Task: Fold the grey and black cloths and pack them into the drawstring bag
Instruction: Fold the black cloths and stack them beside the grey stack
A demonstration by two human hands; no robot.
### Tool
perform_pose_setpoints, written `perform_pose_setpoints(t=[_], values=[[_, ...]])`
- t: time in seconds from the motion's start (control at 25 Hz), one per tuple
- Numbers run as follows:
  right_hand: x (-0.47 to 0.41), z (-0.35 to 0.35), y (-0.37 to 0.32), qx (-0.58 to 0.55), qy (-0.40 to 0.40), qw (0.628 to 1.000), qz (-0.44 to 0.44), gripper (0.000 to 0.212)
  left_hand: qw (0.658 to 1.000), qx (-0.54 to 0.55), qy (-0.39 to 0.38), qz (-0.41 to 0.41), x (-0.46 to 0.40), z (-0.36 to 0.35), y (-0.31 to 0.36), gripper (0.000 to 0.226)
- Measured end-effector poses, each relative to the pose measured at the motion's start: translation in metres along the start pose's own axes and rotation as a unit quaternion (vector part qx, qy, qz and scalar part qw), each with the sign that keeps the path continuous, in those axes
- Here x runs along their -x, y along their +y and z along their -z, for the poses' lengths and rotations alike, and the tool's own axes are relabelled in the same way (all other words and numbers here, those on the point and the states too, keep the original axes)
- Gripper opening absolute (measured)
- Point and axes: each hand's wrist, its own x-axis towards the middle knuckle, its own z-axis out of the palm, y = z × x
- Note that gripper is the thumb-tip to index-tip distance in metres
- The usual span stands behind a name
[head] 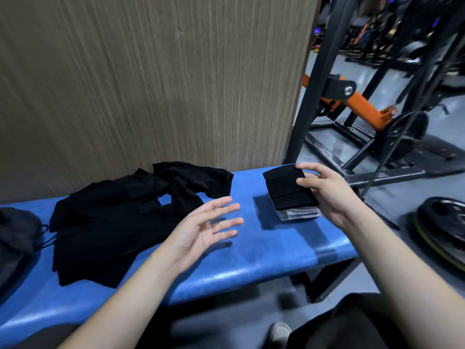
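A folded black cloth (284, 188) is pinched at its right edge by my right hand (324, 192), just above a folded grey cloth (298, 214) lying on the blue bench (251, 258). My left hand (206, 227) hovers over the bench middle, palm up, fingers spread, holding nothing. A heap of unfolded black cloths (125, 217) lies to its left. The dark drawstring bag (15, 233) sits at the bench's far left, partly cut off, its cords (46, 238) trailing toward the heap.
A wood-grain wall panel (151, 84) stands right behind the bench. A black and orange gym frame (352, 102) rises at the right, and weight plates (442, 230) lie on the floor. My knee and shoe (279, 333) are below the bench's front edge.
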Motion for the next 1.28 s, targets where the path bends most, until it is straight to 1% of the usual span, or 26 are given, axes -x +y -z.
perform_pose_setpoints(t=[0.16, 0.28, 0.4, 0.48, 0.56, 0.64, 0.68, 0.76, 0.8, 0.84, 0.88, 0.96, 1.0, 1.08, 1.12, 1.16, 1.2, 1.24, 1.28], values=[[-0.008, 0.029, -0.013, -0.029, 0.034, 0.999, -0.010, 0.034, 1.000, -0.011, -0.014, 0.005, -0.012, -0.015, -0.009, 0.053], [-0.007, 0.046, -0.007, -0.013, 0.037, 0.999, -0.030, 0.035, 0.999, -0.036, -0.012, 0.015, -0.015, -0.022, -0.019, 0.047], [0.010, 0.058, 0.024, 0.011, -0.014, 0.998, -0.067, 0.037, 0.997, -0.059, -0.021, 0.045, -0.016, -0.028, -0.032, 0.045], [0.024, 0.053, 0.042, 0.015, -0.061, 0.994, -0.090, 0.038, 0.993, -0.077, -0.056, 0.075, -0.017, -0.035, -0.042, 0.041], [0.031, 0.042, 0.051, 0.034, -0.092, 0.990, -0.103, 0.037, 0.988, -0.098, -0.077, 0.097, -0.018, -0.046, -0.053, 0.033], [0.031, 0.030, 0.056, 0.031, -0.105, 0.988, -0.110, 0.035, 0.990, -0.092, -0.063, 0.091, -0.020, -0.052, -0.058, 0.029], [0.029, 0.025, 0.059, 0.037, -0.105, 0.988, -0.110, 0.034, 0.992, -0.094, -0.046, 0.075, -0.020, -0.053, -0.060, 0.028], [0.027, 0.014, 0.069, 0.095, -0.104, 0.986, -0.093, 0.031, 0.988, -0.151, -0.002, 0.034, -0.019, -0.050, -0.061, 0.028], [0.025, 0.009, 0.074, 0.159, -0.104, 0.979, -0.072, 0.030, 0.979, -0.203, 0.022, 0.019, -0.019, -0.047, -0.062, 0.029], [0.024, 0.005, 0.080, 0.236, -0.106, 0.965, -0.042, 0.029, 0.965, -0.257, 0.046, 0.008, -0.019, -0.045, -0.063, 0.031], [0.024, 0.001, 0.085, 0.309, -0.108, 0.945, -0.011, 0.030, 0.948, -0.312, 0.066, -0.001, -0.020, -0.042, -0.066, 0.032], [0.022, -0.005, 0.093, 0.404, -0.098, 0.908, 0.045, 0.031, 0.904, -0.418, 0.092, -0.025, -0.024, -0.038, -0.071, 0.030], [0.022, -0.005, 0.096, 0.433, -0.089, 0.894, 0.068, 0.032, 0.872, -0.478, 0.094, -0.041, -0.026, -0.037, -0.074, 0.029], [0.024, -0.007, 0.099, 0.472, -0.081, 0.872, 0.099, 0.033, 0.797, -0.594, 0.093, -0.064, -0.026, -0.037, -0.076, 0.032], [0.026, -0.008, 0.100, 0.507, -0.076, 0.852, 0.111, 0.034, 0.767, -0.631, 0.093, -0.068, -0.025, -0.038, -0.076, 0.034], [0.029, -0.008, 0.099, 0.557, -0.068, 0.819, 0.121, 0.034, 0.751, -0.650, 0.093, -0.070, -0.024, -0.038, -0.075, 0.036], [0.032, -0.010, 0.097, 0.608, -0.059, 0.782, 0.125, 0.035, 0.747, -0.655, 0.092, -0.069, -0.024, -0.036, -0.075, 0.037], [0.035, -0.012, 0.095, 0.645, -0.047, 0.752, 0.127, 0.034, 0.748, -0.654, 0.086, -0.071, -0.024, -0.035, -0.073, 0.037], [0.038, -0.015, 0.091, 0.666, -0.034, 0.735, 0.128, 0.032, 0.752, -0.650, 0.078, -0.073, -0.023, -0.034, -0.072, 0.037]])
